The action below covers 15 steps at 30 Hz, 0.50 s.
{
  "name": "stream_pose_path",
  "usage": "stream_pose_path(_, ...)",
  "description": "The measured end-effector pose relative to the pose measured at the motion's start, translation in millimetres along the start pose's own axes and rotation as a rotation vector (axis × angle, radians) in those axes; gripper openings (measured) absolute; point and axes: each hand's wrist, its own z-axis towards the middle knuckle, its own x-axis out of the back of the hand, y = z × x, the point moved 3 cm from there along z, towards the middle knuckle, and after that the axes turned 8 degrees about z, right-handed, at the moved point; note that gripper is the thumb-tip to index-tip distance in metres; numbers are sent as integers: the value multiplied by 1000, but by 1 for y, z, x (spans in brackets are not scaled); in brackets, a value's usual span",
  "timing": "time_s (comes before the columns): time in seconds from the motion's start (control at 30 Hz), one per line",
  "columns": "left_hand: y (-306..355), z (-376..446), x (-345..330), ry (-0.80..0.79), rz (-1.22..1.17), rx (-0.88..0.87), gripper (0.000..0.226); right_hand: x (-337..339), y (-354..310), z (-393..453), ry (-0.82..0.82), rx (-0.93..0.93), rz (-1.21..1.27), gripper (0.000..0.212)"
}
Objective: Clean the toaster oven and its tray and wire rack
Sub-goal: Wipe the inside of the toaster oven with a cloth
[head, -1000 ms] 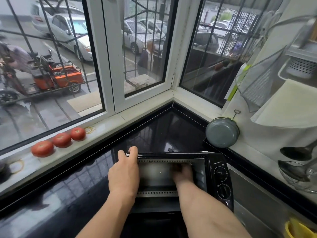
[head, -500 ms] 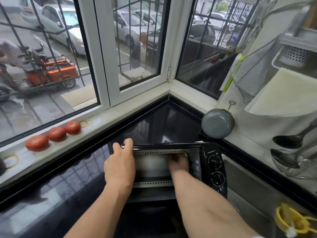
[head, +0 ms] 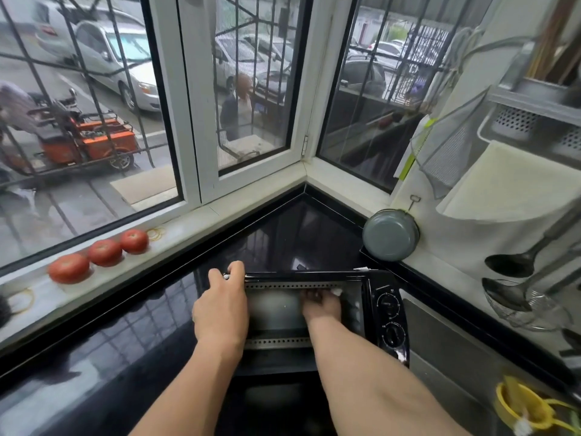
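Observation:
A black toaster oven (head: 387, 309) stands on the dark counter with its door (head: 276, 401) folded down toward me. My left hand (head: 220, 309) grips the oven's top left corner, fingers curled over the edge. My right hand (head: 320, 306) reaches into the cavity and sits against the upper back, just under the perforated top strip. Its fingers are curled, and a bit of white cloth (head: 336, 291) shows beside them. No tray or wire rack shows inside the cavity.
Three tomatoes (head: 103, 251) lie on the white window sill at left. A grey pan (head: 390, 236) hangs on the wall right of the oven, with ladles (head: 509, 262) further right. A yellow strainer (head: 528, 407) sits at the bottom right. The glossy black counter (head: 94, 341) stretches left.
My left hand keeps its grip on the oven corner. My right hand has shifted slightly inside the cavity, toward the top. The view has moved a little.

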Motion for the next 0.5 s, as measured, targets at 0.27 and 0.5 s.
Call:
stream_pose_path(0.27, 2, 5, -1, 8, -29, 0, 42, 17, 34, -5, -10, -116, -291, 22)
stream_pose_path(0.5, 3, 9, -1, 0, -5, 0, 43, 9, 92, -22, -86, -188, -1025, 15)
